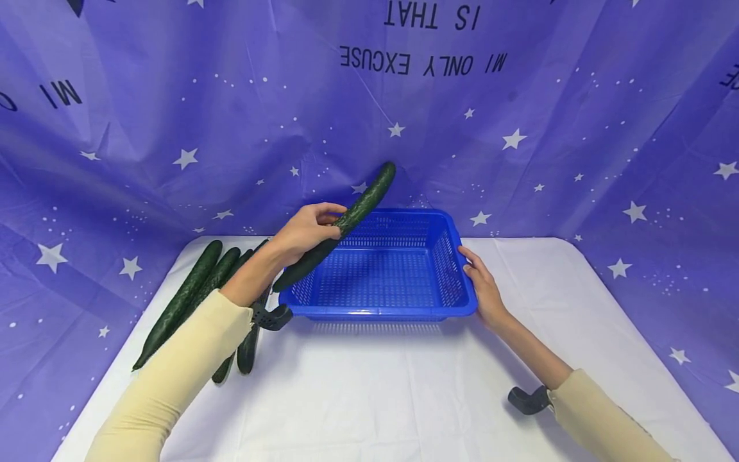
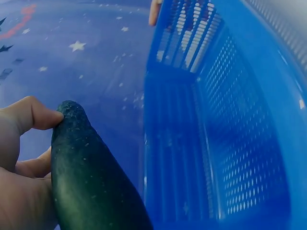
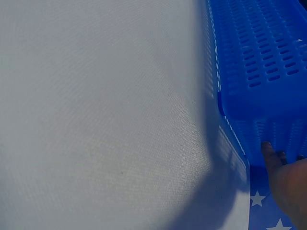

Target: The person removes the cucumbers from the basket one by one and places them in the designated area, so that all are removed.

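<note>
A long dark green cucumber slants over the left part of a blue plastic basket. My left hand grips it near its middle, thumb and fingers around it. In the left wrist view the cucumber fills the lower front, with the hand on its left side. At the basket's right end, my right hand touches the outer wall with its fingertips. The right wrist view shows that hand against the slotted blue wall, partly cut off by the frame edge.
Several more cucumbers lie side by side on the left of the white-covered table, partly hidden by my left forearm. A purple star-printed cloth hangs behind the table and at both sides.
</note>
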Demonstrator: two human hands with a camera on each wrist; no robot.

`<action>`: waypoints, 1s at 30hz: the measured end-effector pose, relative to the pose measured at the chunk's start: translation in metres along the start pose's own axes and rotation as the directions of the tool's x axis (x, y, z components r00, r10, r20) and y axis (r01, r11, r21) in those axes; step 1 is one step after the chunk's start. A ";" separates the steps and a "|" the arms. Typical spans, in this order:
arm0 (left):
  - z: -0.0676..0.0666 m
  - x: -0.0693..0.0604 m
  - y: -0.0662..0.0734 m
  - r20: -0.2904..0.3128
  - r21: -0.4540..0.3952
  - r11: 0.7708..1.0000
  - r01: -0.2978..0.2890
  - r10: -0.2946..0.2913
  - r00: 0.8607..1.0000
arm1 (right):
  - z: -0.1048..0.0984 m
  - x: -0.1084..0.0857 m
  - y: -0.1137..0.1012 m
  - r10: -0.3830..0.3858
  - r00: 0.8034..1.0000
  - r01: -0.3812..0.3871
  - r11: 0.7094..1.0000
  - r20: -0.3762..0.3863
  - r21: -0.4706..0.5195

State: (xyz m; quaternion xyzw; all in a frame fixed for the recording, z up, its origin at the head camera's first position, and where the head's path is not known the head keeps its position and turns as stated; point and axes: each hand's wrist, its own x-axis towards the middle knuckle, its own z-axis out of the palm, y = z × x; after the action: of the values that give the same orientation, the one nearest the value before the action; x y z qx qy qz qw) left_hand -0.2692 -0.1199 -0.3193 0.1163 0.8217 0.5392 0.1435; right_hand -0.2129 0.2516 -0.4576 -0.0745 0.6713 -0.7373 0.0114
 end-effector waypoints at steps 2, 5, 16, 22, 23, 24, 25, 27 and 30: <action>-0.011 -0.007 -0.003 -0.022 0.010 1.000 0.001 -0.001 1.000 | 0.000 0.000 0.000 0.001 1.000 -0.001 1.000 -0.003 -0.008; -0.028 -0.019 -0.011 -0.048 0.017 1.000 0.015 -0.015 0.999 | -0.001 0.001 0.000 0.004 1.000 -0.004 1.000 -0.003 -0.014; -0.079 -0.065 -0.051 -0.107 -0.052 0.996 0.066 -0.072 0.992 | -0.003 0.002 0.002 0.005 1.000 -0.005 1.000 -0.005 0.005; -0.108 -0.089 -0.083 -0.156 -0.056 0.993 0.101 -0.109 0.982 | -0.003 0.002 0.002 0.010 1.000 -0.010 1.000 -0.011 -0.008; -0.114 -0.093 -0.089 -0.162 -0.050 0.993 0.109 -0.116 0.980 | -0.003 0.002 0.002 0.010 1.000 -0.010 1.000 -0.011 -0.009; -0.119 -0.097 -0.095 -0.172 -0.056 0.992 0.112 -0.120 0.978 | -0.003 0.002 0.002 0.010 1.000 -0.010 1.000 -0.010 -0.009; -0.124 -0.100 -0.101 -0.180 -0.067 0.991 0.116 -0.126 0.975 | -0.003 0.002 0.001 0.010 1.000 -0.010 1.000 -0.009 -0.008; -0.134 -0.107 -0.114 -0.196 -0.096 0.989 0.117 -0.134 0.971 | -0.002 0.002 0.001 0.010 1.000 -0.010 1.000 -0.007 -0.008; -0.147 -0.117 -0.133 -0.219 -0.180 0.978 0.105 -0.144 0.965 | -0.003 0.002 0.001 0.008 1.000 -0.008 1.000 -0.008 -0.007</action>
State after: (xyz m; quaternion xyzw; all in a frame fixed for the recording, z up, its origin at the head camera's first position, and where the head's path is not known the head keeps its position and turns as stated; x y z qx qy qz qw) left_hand -0.2181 -0.3379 -0.3729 -0.0116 0.7905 0.6057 0.0900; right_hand -0.2151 0.2540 -0.4584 -0.0690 0.6744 -0.7350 0.0114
